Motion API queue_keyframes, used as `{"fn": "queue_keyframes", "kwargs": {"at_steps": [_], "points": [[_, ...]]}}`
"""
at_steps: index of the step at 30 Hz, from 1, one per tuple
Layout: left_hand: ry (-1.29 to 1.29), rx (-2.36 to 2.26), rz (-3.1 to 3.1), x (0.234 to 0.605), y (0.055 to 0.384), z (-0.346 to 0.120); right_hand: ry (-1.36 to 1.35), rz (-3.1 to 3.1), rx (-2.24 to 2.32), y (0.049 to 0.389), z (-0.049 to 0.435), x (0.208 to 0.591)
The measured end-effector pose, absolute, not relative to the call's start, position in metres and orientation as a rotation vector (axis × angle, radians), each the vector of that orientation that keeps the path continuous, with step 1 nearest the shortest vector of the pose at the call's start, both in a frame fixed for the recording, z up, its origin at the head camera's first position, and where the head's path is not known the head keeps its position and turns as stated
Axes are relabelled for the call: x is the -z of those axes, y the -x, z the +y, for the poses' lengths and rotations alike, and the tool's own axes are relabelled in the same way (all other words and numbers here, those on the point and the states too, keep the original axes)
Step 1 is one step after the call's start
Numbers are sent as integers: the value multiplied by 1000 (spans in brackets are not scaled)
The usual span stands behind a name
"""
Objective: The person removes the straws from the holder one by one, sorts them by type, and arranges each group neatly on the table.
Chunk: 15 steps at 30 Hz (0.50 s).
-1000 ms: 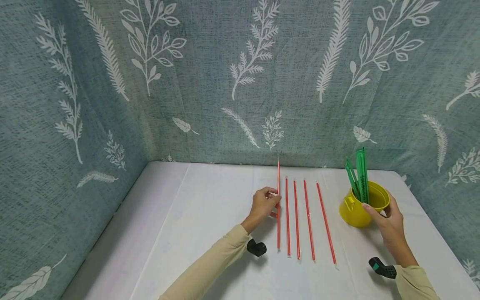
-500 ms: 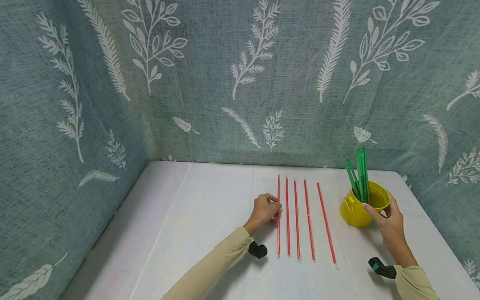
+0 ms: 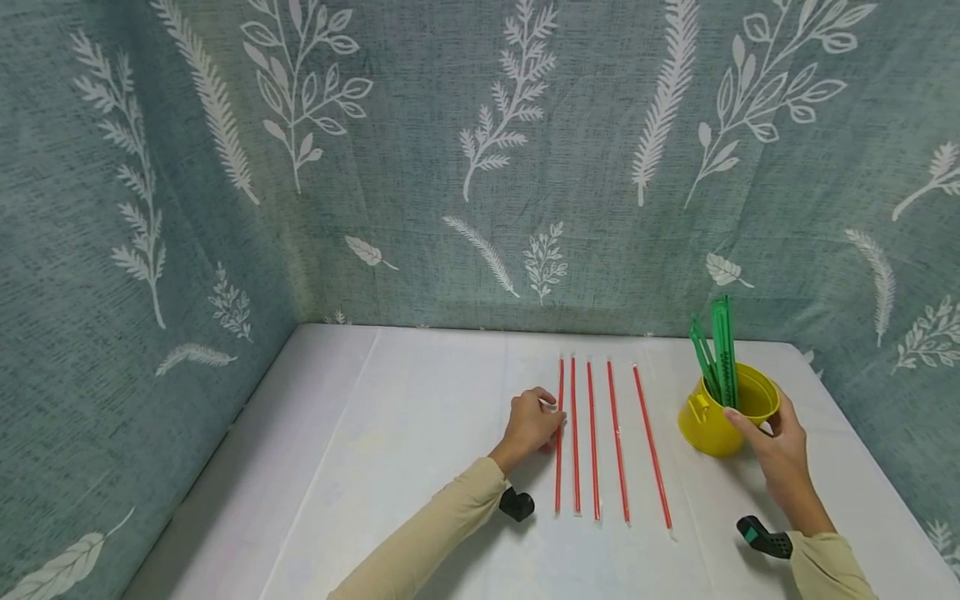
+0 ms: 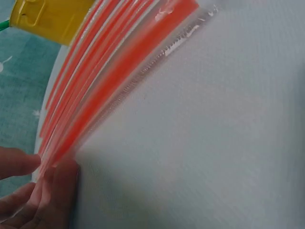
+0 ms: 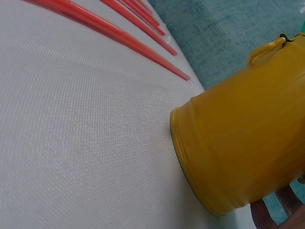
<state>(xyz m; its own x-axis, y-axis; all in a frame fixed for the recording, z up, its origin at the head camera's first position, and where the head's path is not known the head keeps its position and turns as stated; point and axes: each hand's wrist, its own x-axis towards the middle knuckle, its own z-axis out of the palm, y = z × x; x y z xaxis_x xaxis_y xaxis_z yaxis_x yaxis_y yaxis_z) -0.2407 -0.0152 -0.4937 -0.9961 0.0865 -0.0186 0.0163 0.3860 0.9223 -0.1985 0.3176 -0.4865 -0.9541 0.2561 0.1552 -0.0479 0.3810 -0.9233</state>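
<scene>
My left hand [image 3: 531, 427] holds the leftmost red plastic-wrapped straw [image 3: 559, 479] around its middle, low over the white table. Up close in the left wrist view, thumb and fingers gather about the far part of this wrapped straw [image 4: 119, 76]; the exact contact is partly hidden. Several more red straws [image 3: 593, 450] lie beside it, roughly lengthwise, the rightmost one slanting. At the right, my right hand [image 3: 780, 442] grips a small yellow bucket [image 3: 712, 433] by its rim and side. Green wrapped straws [image 3: 723, 354] stand in the bucket, leaning to its left.
A white cloth covers the table [image 3: 405, 433]. Green leaf-patterned fabric [image 3: 420, 167] hangs along the back and sides. Black devices sit at the left wrist [image 3: 516, 504] and right wrist [image 3: 765, 537].
The leftmost red straw's far end has come down to the table, and the straw has shifted slightly toward its neighbour. My left hand moved a little nearer to me; my right hand stayed still.
</scene>
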Motion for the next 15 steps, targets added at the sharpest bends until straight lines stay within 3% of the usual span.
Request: {"fn": "queue_keyframes", "kwargs": {"at_steps": [15], "points": [[-132,-1845,2502,479,247,-18,190,-2351,-1594,198,315,485]]}}
